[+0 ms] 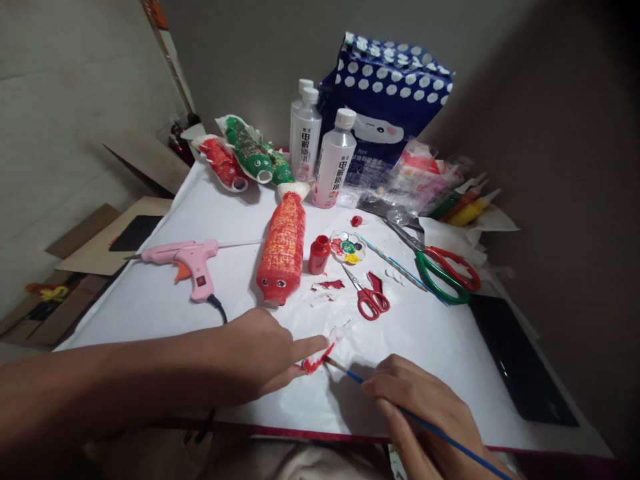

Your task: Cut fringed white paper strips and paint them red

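My left hand (263, 350) steadies a small flat white piece partly painted red (314, 362) on the table, its forefinger and thumb stretched out to the piece's edges. Between the fingers of my right hand (423, 403) is a thin blue paintbrush (356, 377), its tip touching the red paint on that piece. Beyond them lies a red and yellow painted bottle fish (283, 250) with two eyes. An uncapped red paint jar (319, 256) stands beside it, near a flower-shaped palette (349, 247) with several colours.
A pink glue gun (187, 260) lies left. Red-handled scissors (370, 300), larger scissors (445, 270), a second brush (393, 262) and a black phone-like slab (520, 360) are on the right. Behind stand bottles (334, 160), a blue bag (385, 113) and green bottle fish (249, 150).
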### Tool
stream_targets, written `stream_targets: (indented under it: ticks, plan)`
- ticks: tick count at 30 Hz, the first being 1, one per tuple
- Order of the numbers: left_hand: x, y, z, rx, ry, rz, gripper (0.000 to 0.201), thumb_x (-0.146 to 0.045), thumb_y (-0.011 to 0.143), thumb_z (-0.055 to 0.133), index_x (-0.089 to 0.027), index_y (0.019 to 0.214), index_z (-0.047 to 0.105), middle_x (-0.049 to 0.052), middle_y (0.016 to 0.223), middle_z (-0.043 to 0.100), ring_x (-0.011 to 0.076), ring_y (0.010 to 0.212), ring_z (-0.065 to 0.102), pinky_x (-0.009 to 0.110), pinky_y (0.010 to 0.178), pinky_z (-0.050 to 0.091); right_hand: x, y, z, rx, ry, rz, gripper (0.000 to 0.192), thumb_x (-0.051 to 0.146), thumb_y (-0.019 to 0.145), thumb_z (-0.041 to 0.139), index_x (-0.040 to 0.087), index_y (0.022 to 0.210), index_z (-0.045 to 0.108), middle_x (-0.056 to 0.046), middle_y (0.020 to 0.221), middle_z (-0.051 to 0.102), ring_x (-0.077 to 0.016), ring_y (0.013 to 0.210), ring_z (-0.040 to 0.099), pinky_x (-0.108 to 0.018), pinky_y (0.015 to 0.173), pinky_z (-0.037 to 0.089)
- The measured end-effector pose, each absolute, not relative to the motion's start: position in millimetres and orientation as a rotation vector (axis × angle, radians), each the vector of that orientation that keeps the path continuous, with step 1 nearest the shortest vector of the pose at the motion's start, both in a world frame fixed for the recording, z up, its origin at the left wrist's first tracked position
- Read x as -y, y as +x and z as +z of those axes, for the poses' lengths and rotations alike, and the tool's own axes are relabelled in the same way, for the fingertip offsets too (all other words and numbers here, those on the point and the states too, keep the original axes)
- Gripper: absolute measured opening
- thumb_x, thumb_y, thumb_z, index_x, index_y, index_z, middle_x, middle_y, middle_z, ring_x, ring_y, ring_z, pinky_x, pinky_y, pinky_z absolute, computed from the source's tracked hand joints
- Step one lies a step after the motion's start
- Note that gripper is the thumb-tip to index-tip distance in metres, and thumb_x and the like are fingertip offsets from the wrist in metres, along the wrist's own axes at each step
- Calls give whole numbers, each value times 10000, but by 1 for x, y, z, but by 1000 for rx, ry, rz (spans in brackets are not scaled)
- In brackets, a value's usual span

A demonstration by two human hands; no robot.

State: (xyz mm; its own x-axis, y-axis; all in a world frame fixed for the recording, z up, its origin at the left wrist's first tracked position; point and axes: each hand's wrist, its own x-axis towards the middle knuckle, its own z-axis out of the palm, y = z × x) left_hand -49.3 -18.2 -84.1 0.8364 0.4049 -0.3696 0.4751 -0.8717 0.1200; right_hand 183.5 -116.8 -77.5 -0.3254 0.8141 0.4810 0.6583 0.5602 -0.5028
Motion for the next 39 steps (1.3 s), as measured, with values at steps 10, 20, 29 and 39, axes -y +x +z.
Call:
stream_targets:
  ticks: [10, 20, 29, 39]
  plan:
    - [21, -49, -86, -704, 2858, -445, 459, -365, 938, 486, -250, 1381, 451, 39, 741, 718, 204, 570, 626, 296, 528, 271, 116, 177, -77, 2109, -1083, 406, 165, 151, 931, 506, 218, 1027, 622, -59, 785, 718, -215, 705, 714, -291, 639, 623]
    - [20, -48, -87, -703, 2855, -449, 467, -365, 943, 472, -252, 1395, 432, 39, 711, 712, 204, 550, 622, 292, 514, 267, 115, 177, -73, 2143, -1079, 379, 192, 128, 906, 513, 216, 1049, 606, -66, 796, 725, -219, 704, 722, -296, 674, 623]
    - [20, -48, -83, -696, 2826, -487, 463, -337, 947, 458, -249, 1401, 424, 43, 731, 714, 206, 584, 624, 298, 527, 260, 110, 188, -90, 2207, -1043, 318, 281, 52, 841, 467, 166, 1069, 585, -86, 808, 679, -213, 732, 672, -313, 679, 591]
    - [20, -48, -86, -715, 2824, -531, 490, -379, 943, 446, -262, 1418, 419, 50, 754, 718, 206, 590, 626, 292, 534, 309, 113, 199, -108, 2205, -1025, 487, 333, 4, 817, 473, 117, 1120, 553, -93, 812, 608, -217, 748, 594, -344, 644, 530]
